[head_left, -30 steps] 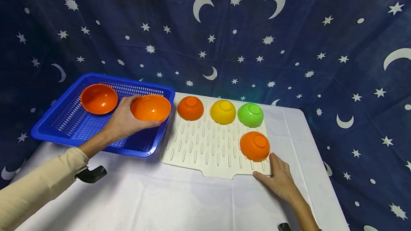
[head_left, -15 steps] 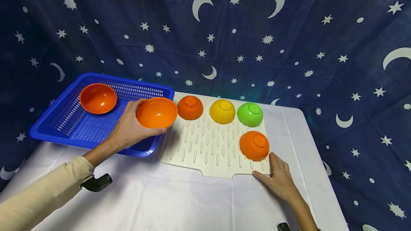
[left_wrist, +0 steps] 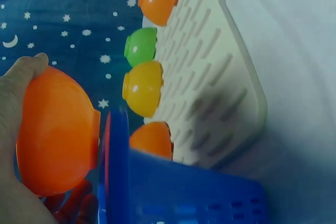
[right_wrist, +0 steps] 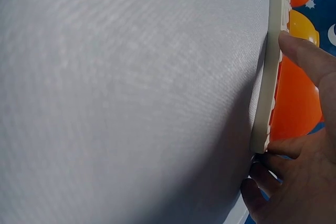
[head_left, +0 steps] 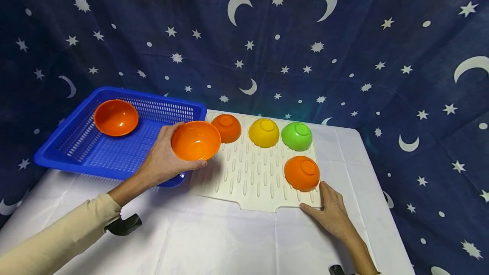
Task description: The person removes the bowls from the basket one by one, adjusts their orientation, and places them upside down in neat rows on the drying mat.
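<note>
An upright orange bowl (head_left: 196, 141) is gripped by its side in my left hand (head_left: 164, 156), thumb in front and fingers behind. It is held above the left end of a cream ridged draining board (head_left: 244, 186), beside the basket's right rim. My right hand (head_left: 332, 211) holds the board's near right corner, thumb on the front edge, fingers along the right side. On the board, upside down, a dark orange bowl (head_left: 228, 127), a yellow bowl (head_left: 264, 133) and a green bowl (head_left: 296, 136) line the back. Another upturned orange bowl (head_left: 302, 174) sits in front of the green one.
A blue plastic basket (head_left: 114, 171) stands left of the board, with an orange bowl (head_left: 116, 118) tilted at its back left. A white cloth (head_left: 214, 241) covers the table. Behind hangs a dark blue curtain (head_left: 214, 20) with moons and stars.
My left hand has carried the orange bowl rightward and toward me, from over the basket to over the board's left end. The right hand has stayed at the board's corner.
</note>
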A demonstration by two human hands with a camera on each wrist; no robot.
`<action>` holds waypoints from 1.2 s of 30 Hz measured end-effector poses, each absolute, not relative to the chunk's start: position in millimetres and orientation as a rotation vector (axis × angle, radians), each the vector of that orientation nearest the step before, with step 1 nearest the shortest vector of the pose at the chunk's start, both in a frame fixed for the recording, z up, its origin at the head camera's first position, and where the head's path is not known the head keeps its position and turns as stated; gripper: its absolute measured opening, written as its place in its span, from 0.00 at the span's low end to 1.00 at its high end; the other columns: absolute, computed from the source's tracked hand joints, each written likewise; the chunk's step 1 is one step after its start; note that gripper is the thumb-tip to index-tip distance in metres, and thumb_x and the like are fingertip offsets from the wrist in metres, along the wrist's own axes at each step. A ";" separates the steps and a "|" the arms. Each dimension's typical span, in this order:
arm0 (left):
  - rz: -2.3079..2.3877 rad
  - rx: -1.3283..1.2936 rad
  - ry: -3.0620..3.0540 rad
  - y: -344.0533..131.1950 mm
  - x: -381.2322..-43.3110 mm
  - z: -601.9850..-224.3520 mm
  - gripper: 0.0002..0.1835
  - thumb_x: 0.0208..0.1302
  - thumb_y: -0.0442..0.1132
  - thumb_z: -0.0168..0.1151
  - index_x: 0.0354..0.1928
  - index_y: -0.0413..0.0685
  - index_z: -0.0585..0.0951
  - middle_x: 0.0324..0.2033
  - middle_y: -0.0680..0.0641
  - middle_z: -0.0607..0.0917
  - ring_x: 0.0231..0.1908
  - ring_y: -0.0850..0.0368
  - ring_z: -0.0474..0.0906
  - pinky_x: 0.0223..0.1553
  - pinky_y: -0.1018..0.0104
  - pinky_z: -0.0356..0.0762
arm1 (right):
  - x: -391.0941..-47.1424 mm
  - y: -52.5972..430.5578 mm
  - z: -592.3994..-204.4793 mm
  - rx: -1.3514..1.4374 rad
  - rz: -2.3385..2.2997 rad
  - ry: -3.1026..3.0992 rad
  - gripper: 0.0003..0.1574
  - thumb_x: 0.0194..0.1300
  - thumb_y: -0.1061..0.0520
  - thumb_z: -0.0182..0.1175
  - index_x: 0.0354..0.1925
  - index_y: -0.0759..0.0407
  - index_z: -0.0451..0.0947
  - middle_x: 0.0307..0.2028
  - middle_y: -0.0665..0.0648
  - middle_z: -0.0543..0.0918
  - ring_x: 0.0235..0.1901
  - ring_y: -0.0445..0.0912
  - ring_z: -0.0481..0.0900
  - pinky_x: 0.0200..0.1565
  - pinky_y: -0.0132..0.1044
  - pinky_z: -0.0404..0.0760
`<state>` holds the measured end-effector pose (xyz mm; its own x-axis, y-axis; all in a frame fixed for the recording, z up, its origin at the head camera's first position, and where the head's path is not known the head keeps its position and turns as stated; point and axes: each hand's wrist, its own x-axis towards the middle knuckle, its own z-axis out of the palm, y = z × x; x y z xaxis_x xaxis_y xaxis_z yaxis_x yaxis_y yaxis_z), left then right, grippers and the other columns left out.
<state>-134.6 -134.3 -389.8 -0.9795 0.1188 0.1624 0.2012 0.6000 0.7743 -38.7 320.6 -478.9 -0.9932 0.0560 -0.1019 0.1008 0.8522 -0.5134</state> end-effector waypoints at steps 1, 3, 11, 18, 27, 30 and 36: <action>-1.347 -0.282 -2.721 -132.9 -132.8 -389.9 0.60 0.41 0.59 0.84 0.73 0.42 0.62 0.59 0.39 0.67 0.56 0.37 0.72 0.52 0.37 0.78 | -38.7 320.4 -479.2 0.125 -0.821 2.943 0.71 0.59 0.33 0.70 0.76 0.76 0.47 0.74 0.75 0.52 0.71 0.71 0.47 0.66 0.72 0.50; -1.364 -0.296 -2.713 -129.6 -130.2 -390.0 0.60 0.40 0.58 0.84 0.73 0.43 0.63 0.60 0.39 0.67 0.57 0.38 0.72 0.52 0.37 0.78 | -38.7 320.2 -479.4 0.126 -0.822 2.943 0.71 0.59 0.33 0.70 0.76 0.75 0.47 0.74 0.75 0.52 0.71 0.70 0.47 0.66 0.72 0.51; -1.356 -0.333 -2.683 -109.1 -122.7 -386.5 0.64 0.37 0.58 0.86 0.75 0.44 0.61 0.62 0.42 0.67 0.57 0.40 0.73 0.53 0.39 0.77 | -39.6 320.0 -467.6 0.193 -0.921 2.939 0.74 0.57 0.34 0.73 0.78 0.71 0.43 0.72 0.76 0.54 0.70 0.69 0.53 0.65 0.72 0.56; -1.402 -0.388 -2.625 -83.4 -111.8 -387.7 0.64 0.35 0.56 0.87 0.73 0.45 0.62 0.62 0.44 0.67 0.55 0.43 0.75 0.52 0.42 0.78 | -42.1 297.4 -454.2 0.157 -1.287 3.170 0.41 0.64 0.54 0.70 0.68 0.65 0.66 0.62 0.67 0.69 0.62 0.58 0.64 0.58 0.59 0.65; -1.426 -0.445 -2.678 -47.7 -102.0 -415.1 0.62 0.33 0.57 0.87 0.73 0.51 0.65 0.58 0.44 0.66 0.54 0.44 0.74 0.52 0.43 0.79 | -36.4 238.4 -445.9 -0.222 -1.676 2.958 0.21 0.68 0.66 0.66 0.59 0.63 0.78 0.52 0.60 0.80 0.49 0.49 0.76 0.47 0.34 0.73; -1.449 -0.456 -2.719 -36.4 -99.8 -426.2 0.63 0.31 0.57 0.87 0.73 0.52 0.65 0.57 0.45 0.66 0.51 0.45 0.77 0.51 0.47 0.80 | -37.7 223.8 -445.8 -0.210 -1.763 2.748 0.24 0.71 0.63 0.64 0.64 0.61 0.75 0.55 0.61 0.80 0.48 0.49 0.80 0.47 0.32 0.79; -1.437 -0.519 -2.768 -19.0 -95.9 -445.6 0.63 0.31 0.54 0.88 0.73 0.49 0.65 0.56 0.43 0.64 0.45 0.42 0.80 0.46 0.49 0.81 | -42.1 206.1 -453.2 -0.106 -1.891 2.429 0.36 0.71 0.64 0.62 0.73 0.66 0.64 0.56 0.64 0.77 0.46 0.59 0.82 0.42 0.36 0.84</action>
<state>-95.9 -19.0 -445.6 -0.9460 0.2964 0.1313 0.2780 0.5332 0.7990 -42.1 206.1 -453.2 -0.9957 -0.0922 -0.0063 -0.0165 0.2446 -0.9695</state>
